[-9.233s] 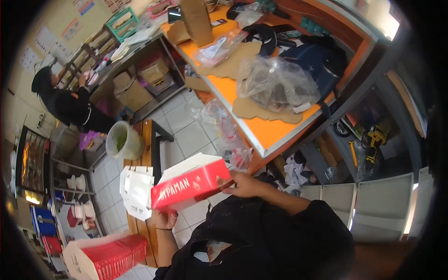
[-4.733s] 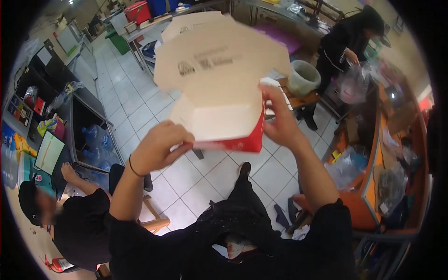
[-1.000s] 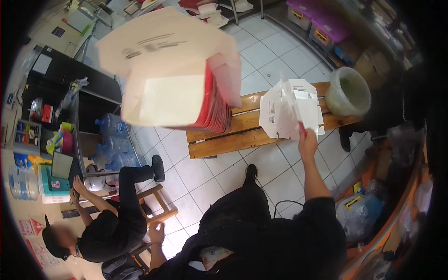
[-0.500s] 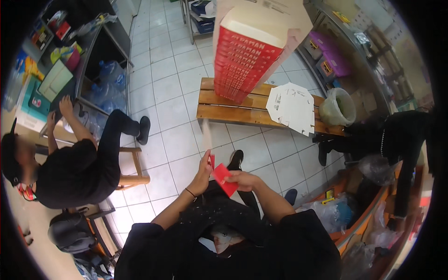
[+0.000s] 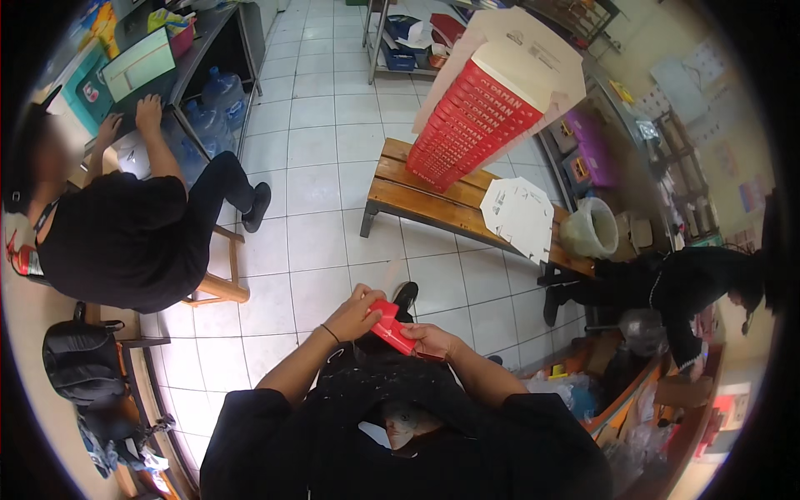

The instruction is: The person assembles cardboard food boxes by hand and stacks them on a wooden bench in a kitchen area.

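Note:
Low in front of my body, both hands hold a small red rectangular piece (image 5: 390, 329), which looks like folded card. My left hand (image 5: 352, 315) grips its upper left end, fingers closed over the edge. At its lower right end, my right hand (image 5: 431, 340) pinches it with the thumb on top. The fingers cover parts of the piece, so I cannot tell whether it is one layer or several.
A tall stack of red and white cartons (image 5: 475, 125) stands on a wooden bench (image 5: 433, 204), beside a flat white carton sheet (image 5: 518, 215) and a bucket (image 5: 590, 229). A seated person (image 5: 125, 233) works at a laptop (image 5: 140, 67) on the left; another person (image 5: 708, 283) bends at right.
My hands have come together on the red piece; before, each held a red part, a little apart. The view has shifted, and the person at right now bends lower.

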The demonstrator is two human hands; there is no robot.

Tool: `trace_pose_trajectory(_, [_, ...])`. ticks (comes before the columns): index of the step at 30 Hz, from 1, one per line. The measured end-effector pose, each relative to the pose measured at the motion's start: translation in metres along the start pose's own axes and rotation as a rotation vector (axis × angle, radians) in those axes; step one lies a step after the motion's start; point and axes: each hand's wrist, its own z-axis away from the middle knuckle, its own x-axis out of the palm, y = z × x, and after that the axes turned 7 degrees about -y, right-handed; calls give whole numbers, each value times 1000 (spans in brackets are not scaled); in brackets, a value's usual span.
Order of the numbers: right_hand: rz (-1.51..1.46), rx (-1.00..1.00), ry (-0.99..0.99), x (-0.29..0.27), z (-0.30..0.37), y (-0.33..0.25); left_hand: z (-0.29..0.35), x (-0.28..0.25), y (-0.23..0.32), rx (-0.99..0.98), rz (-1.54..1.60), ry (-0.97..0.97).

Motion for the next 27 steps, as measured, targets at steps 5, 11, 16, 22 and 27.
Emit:
trace_pose_trajectory(5, [152,-34,70,26,-2,-9,11,15,2,54,2,436])
trace_pose_trajectory(11, [277,-43,43,28,-9,-7,19,22,-3,-16,-86,185])
trace_pose_trajectory(16, [595,-74,97,33,-11,-13,21,28,-8,-12,-55,182])
trace_pose_trajectory(22, [1107,-402,353,35,43,-39,10,18,-21,-40,-136,586])
trace_pose_trajectory(27, [1544,-890,624,59,52,-16,-7,9,-33,-69,403,652])
